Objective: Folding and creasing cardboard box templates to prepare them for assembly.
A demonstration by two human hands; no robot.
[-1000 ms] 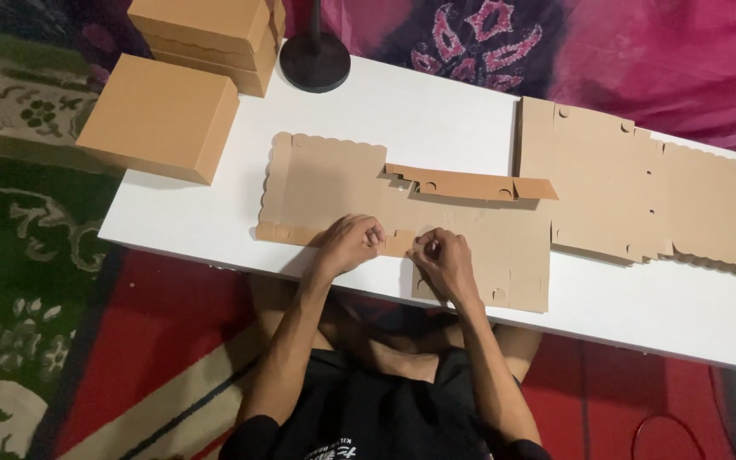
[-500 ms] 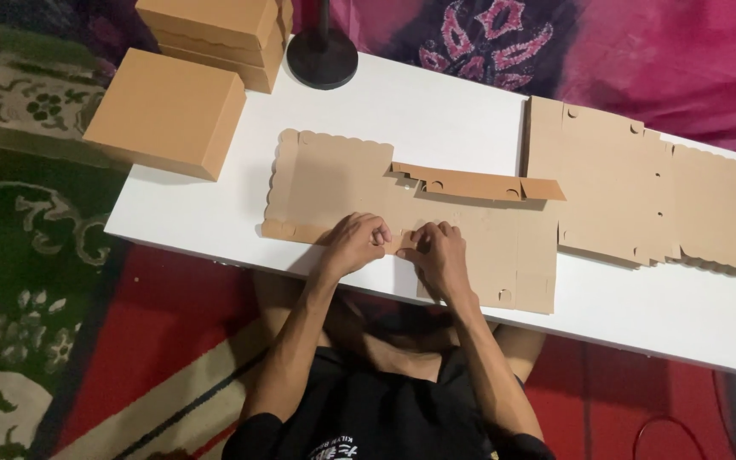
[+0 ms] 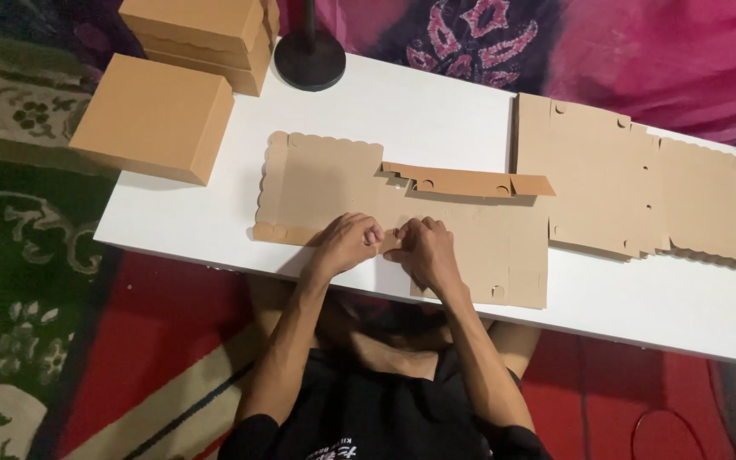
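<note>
A flat brown cardboard box blank (image 3: 325, 179) with a scalloped left edge lies on the white table (image 3: 436, 111). Its far flap (image 3: 462, 181) is folded up along the middle. My left hand (image 3: 349, 243) and my right hand (image 3: 423, 250) meet at the blank's near edge. Both pinch a small near flap (image 3: 392, 239) between their fingers, knuckles almost touching.
A stack of flat blanks (image 3: 641, 183) lies at the right of the table. A finished brown box (image 3: 157, 119) sits at the left corner, with more stacked boxes (image 3: 202, 34) behind it. A black round lamp base (image 3: 310, 60) stands at the back. Patterned rug (image 3: 10, 255) lies to the left.
My hands have stayed at the near flap, closing slightly together. The view has shifted a little.
</note>
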